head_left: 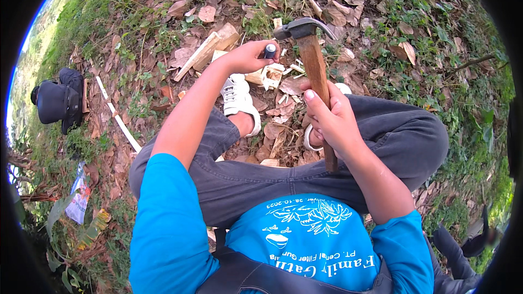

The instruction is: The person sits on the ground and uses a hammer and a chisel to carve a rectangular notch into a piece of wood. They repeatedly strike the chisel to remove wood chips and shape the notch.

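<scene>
My left hand (248, 57) is closed around the upright dark handle of a chisel (270, 50), its pale butt end facing up. The blade is hidden below my fingers. Beneath that hand lies a pale wood block (271, 78) with a rough, cut top and splinters about it. My right hand (329, 117) grips a claw hammer (315, 65) midway along its brown wooden handle. The dark metal head is raised to the right of the chisel, apart from it. My legs are crossed, with a white shoe (238, 97) close to the block.
Split wood pieces (199, 57) lie beyond my left forearm. Dry leaves and wood chips cover the ground. Far left are a black bag (57, 98) and a pale stick (117, 114), with a plastic packet (79, 198) nearer. Another person's dark-clothed leg (455, 253) shows at lower right.
</scene>
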{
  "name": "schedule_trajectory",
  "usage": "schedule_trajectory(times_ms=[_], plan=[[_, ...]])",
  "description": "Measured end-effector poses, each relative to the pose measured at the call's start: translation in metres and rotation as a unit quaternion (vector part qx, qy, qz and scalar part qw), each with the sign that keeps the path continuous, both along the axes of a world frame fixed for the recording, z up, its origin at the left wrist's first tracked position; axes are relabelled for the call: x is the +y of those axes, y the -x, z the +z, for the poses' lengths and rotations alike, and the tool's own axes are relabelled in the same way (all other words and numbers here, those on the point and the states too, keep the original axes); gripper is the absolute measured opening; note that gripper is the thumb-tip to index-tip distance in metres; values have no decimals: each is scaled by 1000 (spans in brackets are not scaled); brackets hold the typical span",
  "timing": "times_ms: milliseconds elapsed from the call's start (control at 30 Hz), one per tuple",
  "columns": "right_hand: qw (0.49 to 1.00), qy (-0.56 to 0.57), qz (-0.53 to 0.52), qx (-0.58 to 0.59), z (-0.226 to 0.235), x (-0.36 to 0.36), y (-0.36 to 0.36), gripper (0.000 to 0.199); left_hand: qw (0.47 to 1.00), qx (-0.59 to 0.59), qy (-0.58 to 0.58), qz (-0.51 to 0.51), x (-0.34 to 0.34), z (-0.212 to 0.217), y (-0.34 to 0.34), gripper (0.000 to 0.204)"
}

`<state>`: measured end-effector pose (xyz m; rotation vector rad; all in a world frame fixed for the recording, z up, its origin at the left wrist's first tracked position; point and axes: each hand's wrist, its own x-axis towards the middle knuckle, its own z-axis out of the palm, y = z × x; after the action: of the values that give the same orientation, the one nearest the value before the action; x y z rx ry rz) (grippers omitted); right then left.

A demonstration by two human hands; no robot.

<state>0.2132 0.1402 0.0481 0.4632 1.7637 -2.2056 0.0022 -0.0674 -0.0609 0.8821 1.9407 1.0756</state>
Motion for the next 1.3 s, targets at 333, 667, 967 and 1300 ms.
schedule_trajectory(times_ms=[333,667,967,1300], plan=[[1000,6,-1,-12,3,1,0,23,1000,5,14,4,6,-1,-7,19],[1000,16,-5,5,0,-5,0,24,998,57,5,-12,10,-2,-18,18],[1000,-7,7,4,-5,0,-2,25,999,41,6,16,6,-5,-13,15],[998,-65,25,1,-18,-3,-1,27,999,8,26,36,1,-19,-11,22]])
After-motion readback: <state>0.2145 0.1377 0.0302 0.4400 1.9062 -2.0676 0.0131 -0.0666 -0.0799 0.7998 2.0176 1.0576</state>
